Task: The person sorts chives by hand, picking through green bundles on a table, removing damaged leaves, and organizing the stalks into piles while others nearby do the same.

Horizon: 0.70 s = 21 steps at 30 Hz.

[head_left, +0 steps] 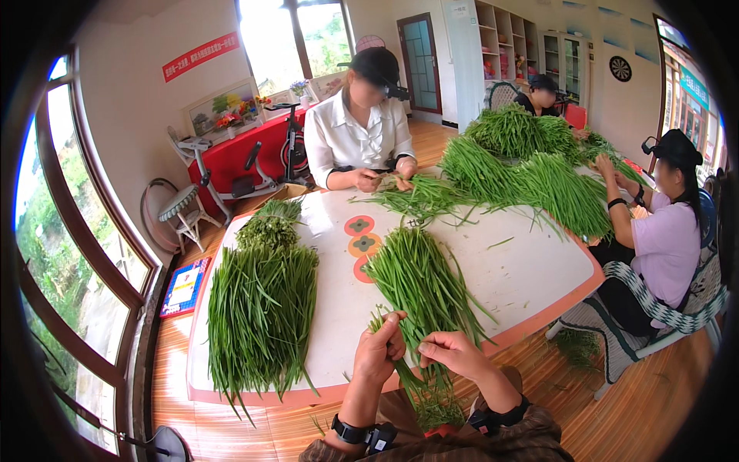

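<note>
Left fingers wrapped around a small bunch of greens (408, 377) at the near edge of the worktop (335, 327), left hand (379, 350) steady and right hand (454, 356) beside it, fingertips pressed together — sorting, apparently, the next pull calling for a light pinch.

A white table (531, 285) edged in salmon pink is bearing a broad, thick bundle of slender green stalks (262, 319) on its left, a smaller green leafy pile (265, 231) just beyond, another long green bundle (419, 281) near its middle, while heaped green bundles (546, 181) are covering its far right.
</note>
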{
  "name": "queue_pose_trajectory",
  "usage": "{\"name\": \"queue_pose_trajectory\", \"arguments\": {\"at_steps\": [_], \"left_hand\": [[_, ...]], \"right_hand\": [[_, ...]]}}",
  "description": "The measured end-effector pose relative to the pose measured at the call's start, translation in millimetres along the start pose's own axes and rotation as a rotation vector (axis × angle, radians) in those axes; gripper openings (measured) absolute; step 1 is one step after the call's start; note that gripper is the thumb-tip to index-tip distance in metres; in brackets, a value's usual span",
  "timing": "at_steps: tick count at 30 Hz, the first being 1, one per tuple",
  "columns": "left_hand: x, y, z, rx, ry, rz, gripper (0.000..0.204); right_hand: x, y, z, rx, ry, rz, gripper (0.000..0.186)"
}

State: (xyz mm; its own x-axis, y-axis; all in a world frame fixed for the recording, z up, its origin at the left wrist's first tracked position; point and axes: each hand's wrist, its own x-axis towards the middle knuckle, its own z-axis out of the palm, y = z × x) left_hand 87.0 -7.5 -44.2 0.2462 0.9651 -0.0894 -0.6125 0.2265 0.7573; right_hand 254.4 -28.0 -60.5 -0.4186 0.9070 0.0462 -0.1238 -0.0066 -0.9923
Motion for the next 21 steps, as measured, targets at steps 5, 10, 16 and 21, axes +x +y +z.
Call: {"name": "queue_pose_trajectory", "arguments": {"at_steps": [5, 10, 16, 21], "left_hand": [[-9, 5, 1, 0.122, 0.008, 0.033, 0.021], [-17, 10, 0, 0.286, -0.146, -0.104, 0.021], [-25, 16, 5, 0.398, -0.161, -0.173, 0.018], [-27, 20, 4, 0.434, -0.174, -0.204, 0.015]], "right_hand": [[-2, -6, -2, -0.286, 0.015, -0.044, 0.026], [10, -29, -12, -0.058, 0.030, -0.137, 0.031], [17, -40, -5, 0.070, -0.183, -0.073, 0.022], [4, -46, -3, -0.289, -0.047, -0.080, 0.022]]}}
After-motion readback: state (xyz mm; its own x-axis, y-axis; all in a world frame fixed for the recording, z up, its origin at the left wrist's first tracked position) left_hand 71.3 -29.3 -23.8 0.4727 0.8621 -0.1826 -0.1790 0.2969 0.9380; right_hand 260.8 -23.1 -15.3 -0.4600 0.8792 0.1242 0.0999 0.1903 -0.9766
